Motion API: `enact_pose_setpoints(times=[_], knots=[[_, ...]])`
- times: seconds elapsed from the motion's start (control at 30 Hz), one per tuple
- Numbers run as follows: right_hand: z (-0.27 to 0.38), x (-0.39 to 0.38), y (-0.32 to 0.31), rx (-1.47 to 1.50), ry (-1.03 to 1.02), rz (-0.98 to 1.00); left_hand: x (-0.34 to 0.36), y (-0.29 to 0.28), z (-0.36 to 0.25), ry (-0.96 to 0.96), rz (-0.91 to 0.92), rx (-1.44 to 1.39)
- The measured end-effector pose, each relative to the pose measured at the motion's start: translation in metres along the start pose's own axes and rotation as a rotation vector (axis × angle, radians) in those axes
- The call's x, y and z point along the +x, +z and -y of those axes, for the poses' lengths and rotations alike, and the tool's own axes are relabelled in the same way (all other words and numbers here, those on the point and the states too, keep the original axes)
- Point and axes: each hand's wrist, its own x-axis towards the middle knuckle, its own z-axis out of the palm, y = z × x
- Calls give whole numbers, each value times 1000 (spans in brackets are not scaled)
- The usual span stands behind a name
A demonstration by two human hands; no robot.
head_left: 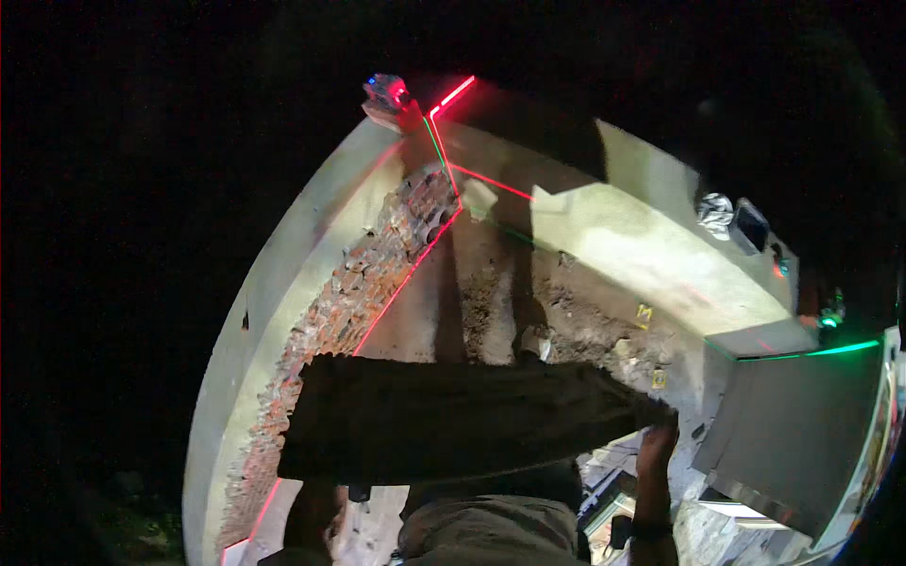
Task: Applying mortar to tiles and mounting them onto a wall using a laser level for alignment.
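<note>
A dark, creased length of cloth-like material (453, 415) stretches sideways across the lower middle, in front of my torso. My right hand (658, 434) has its fingers closed on the narrow, bunched right end. My left hand (321, 500) is at the lower left end, mostly in shadow and behind the material, so its fingers cannot be made out.
A pale low wall (236, 396) with exposed brickwork (349, 292) curves at left, meeting a pale ledge (642, 245). Laser devices (385, 92) (830, 316) throw red and green lines. Foil (715, 215) lies on the ledge. A grey panel (793, 434) stands right, beside rubble (604, 340).
</note>
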Motion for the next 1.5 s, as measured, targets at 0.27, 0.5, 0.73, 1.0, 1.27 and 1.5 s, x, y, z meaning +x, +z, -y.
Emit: enact_pose_setpoints(times=[0.27,0.5,0.73,1.0,1.27,1.5], knots=[[-19,173,96,-165,-62,36,221,45,-128,2,-7,21],[-24,230,138,-183,-29,-139,352,48,-164,7,44,8],[-104,314,152,-340,-135,102,499,46,-134,49,75,-49],[-278,451,79,-331,-189,-180,696,90,-37,189,52,-189],[-355,534,72,-841,-659,38,831,134,-14,385,37,-464],[-356,533,132,-918,-525,-242,852,134,-1,445,18,-605]])
